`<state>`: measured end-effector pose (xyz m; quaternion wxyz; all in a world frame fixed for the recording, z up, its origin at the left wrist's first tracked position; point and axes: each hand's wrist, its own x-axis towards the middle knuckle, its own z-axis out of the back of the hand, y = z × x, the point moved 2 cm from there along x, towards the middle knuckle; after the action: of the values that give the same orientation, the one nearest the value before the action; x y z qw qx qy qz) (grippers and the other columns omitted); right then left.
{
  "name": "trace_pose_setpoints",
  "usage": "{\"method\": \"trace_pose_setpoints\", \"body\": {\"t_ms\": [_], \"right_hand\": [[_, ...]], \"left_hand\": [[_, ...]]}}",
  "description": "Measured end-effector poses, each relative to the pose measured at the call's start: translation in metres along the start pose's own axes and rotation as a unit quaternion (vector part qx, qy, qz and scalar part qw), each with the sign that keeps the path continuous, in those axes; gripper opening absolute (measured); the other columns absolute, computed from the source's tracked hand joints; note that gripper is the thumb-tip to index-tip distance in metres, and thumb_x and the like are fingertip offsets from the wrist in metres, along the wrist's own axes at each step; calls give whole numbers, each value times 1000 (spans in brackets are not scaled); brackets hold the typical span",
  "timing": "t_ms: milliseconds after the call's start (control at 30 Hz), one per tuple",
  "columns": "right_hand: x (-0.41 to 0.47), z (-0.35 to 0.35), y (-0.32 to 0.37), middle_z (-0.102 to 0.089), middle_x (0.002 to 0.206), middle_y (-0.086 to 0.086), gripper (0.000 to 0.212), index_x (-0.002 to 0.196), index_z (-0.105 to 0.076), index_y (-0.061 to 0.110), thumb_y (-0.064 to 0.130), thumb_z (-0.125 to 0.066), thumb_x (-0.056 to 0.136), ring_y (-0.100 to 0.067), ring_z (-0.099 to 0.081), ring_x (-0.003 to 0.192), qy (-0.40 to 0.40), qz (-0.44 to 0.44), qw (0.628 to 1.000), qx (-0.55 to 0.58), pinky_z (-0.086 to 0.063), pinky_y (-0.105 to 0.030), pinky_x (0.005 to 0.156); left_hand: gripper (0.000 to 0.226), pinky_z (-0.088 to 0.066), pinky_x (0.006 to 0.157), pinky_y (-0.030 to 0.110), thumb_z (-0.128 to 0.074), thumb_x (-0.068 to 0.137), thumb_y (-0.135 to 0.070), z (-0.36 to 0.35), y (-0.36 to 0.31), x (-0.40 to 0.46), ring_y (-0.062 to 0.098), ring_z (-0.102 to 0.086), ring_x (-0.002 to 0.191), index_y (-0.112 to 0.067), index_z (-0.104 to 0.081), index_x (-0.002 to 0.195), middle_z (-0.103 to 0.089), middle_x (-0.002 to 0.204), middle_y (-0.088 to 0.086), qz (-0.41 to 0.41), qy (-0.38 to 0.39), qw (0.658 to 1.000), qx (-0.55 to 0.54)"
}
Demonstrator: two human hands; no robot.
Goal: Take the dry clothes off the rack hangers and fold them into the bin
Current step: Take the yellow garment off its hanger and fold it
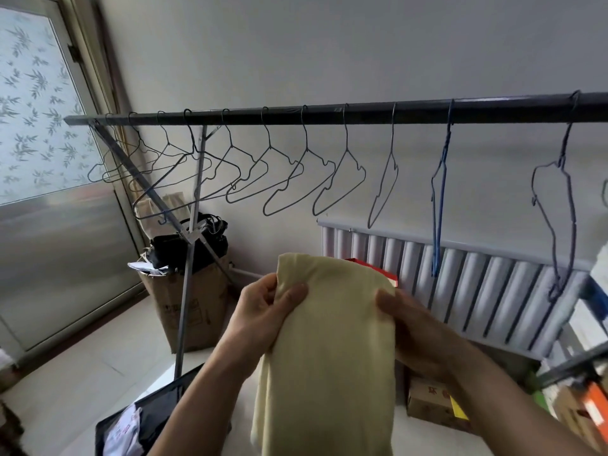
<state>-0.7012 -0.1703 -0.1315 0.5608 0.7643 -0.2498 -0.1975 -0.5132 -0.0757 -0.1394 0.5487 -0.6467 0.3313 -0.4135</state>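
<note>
A pale yellow garment (pixel 332 350) hangs folded over between my hands, below the rack. My left hand (pixel 263 311) pinches its upper left edge, thumb on the front. My right hand (pixel 411 327) grips its right edge. The dark rack bar (pixel 362 113) runs across the view with several bare wire hangers (pixel 289 179) on it, among them a blue one (pixel 439 199). A dark bin (pixel 148 413) stands at the lower left on the floor, with white and dark cloth inside; my left forearm hides part of it.
A cardboard box (pixel 190 311) with black bags on top stands behind the rack's leg (pixel 186 301). A grey radiator (pixel 477 284) lines the wall. Small boxes (pixel 431 403) and a shelf (pixel 579 357) crowd the right. A frosted door (pixel 42 126) is at left.
</note>
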Motion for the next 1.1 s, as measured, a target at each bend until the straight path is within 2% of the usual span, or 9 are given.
{"method": "trace_pose_setpoints", "body": {"t_ms": [100,167,300,433,533,800,967,1033,1100], "right_hand": [[4,-10,-11,-77,93,-4,44,112,-67,13,18,-84,71,-24,-73,87,-121,-8,992,-37,-57,-33,68],[10,-13,-8,-76,80,3,21,96,-69,21,14,-78,78,-18,-71,81,-198,22,979,-45,-53,-28,64],[21,-18,-3,-71,84,6,13,91,-67,24,17,-74,84,-9,-67,76,-289,100,950,-67,-51,-23,65],[35,-39,-18,-70,94,7,15,91,-63,28,20,-74,85,-11,-67,88,-307,120,944,-22,-53,-36,87],[44,-63,-41,-72,102,1,25,107,-64,24,25,-74,84,-17,-70,94,-296,74,950,61,-53,-43,93],[66,-122,-98,-71,100,-11,20,107,-60,18,34,-55,96,-29,-69,93,-182,-108,966,146,-56,-46,80],[99,-145,-117,-74,99,-13,26,111,-61,17,36,-61,92,-33,-70,91,-104,-185,975,67,-58,-52,79],[114,-155,-127,-75,96,-11,26,110,-62,20,27,-70,87,-34,-71,89,-72,-184,980,10,-57,-58,77],[123,-169,-136,-74,95,-10,25,108,-62,17,11,-71,85,-31,-71,86,-34,-183,981,-57,-60,-48,73]], "left_hand": [[32,-55,70,34,-80,80,-29,-9,1,3,21,-67,77,-7,-70,102,-73,91,21,17,-25,999,13],[33,-55,74,30,-80,80,-29,-10,3,7,14,-67,80,-12,-66,105,-72,92,10,19,-83,994,66],[23,-50,60,18,-74,85,-32,-1,2,-5,10,-63,76,-17,-63,99,-67,85,-1,11,-200,972,125],[35,-60,64,33,-61,92,-43,-17,24,-33,14,-65,78,-10,-66,103,-68,93,6,177,-91,980,8],[61,-61,80,39,-60,81,-64,-12,49,-44,19,-66,106,-20,-59,124,-68,117,2,275,-62,958,-57],[71,-56,91,47,-75,78,-46,52,76,-42,35,-67,111,-6,-54,134,-68,122,18,212,-195,895,-341],[67,-56,89,52,-85,66,-34,109,84,-39,35,-71,102,-9,-62,124,-73,112,17,220,-267,877,-334],[79,-54,91,57,-92,53,-38,135,86,-36,36,-70,101,-10,-63,121,-73,109,16,225,-311,864,-325],[94,-50,93,63,-96,38,-43,156,86,-33,39,-68,104,-12,-62,120,-72,112,17,216,-354,845,-338]]}}
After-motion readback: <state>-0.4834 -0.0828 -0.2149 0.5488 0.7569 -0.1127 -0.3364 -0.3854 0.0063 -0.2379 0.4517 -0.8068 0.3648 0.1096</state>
